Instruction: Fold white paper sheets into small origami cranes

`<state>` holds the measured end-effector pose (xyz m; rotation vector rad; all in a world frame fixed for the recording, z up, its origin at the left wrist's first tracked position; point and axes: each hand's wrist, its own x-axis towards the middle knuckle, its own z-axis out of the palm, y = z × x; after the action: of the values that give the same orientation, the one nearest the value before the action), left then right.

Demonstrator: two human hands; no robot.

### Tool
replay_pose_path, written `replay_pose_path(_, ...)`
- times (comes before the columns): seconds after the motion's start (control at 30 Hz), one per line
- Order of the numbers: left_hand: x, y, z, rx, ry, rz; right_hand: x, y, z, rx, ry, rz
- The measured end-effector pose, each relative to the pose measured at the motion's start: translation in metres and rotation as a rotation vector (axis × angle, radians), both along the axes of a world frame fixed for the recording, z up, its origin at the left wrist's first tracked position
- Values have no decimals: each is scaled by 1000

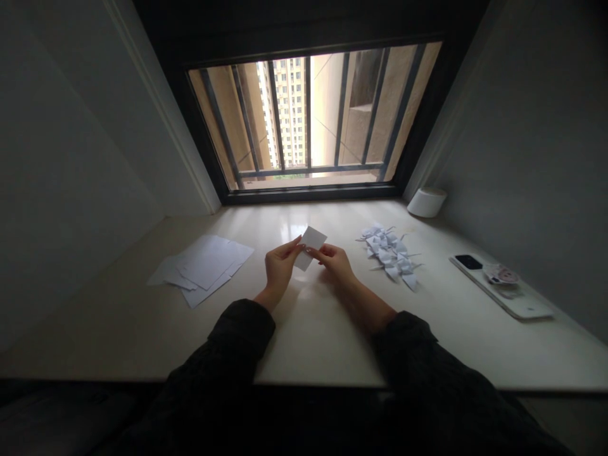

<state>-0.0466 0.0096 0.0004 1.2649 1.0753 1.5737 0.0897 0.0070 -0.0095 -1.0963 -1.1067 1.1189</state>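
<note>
Head view: left fingers [291, 244], right fingers [323, 254] pinch paper [315, 237]; tabletop front edge [323, 380] well apart.

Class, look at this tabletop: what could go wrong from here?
The small paper, pinched between left hand and right hand, could crease crookedly or tear. The origami cranes lie close to the right hand; a sideways sweep might scatter them. The paper sheets overlap loosely and might slide if nudged.

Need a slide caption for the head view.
Left hand and right hand hold small paper between sheets and folded shapes.
</note>
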Motion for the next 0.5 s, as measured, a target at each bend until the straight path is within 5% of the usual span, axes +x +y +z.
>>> replay_pose_path(0.33, 6, 1, -1, -52, -91, -15, 0, 0, -3, -96, 45, -58)
replay_pose_path(0.5, 2, 4, -1, -45, -79, 38, 5, 3, -5, -13, -65, 6)
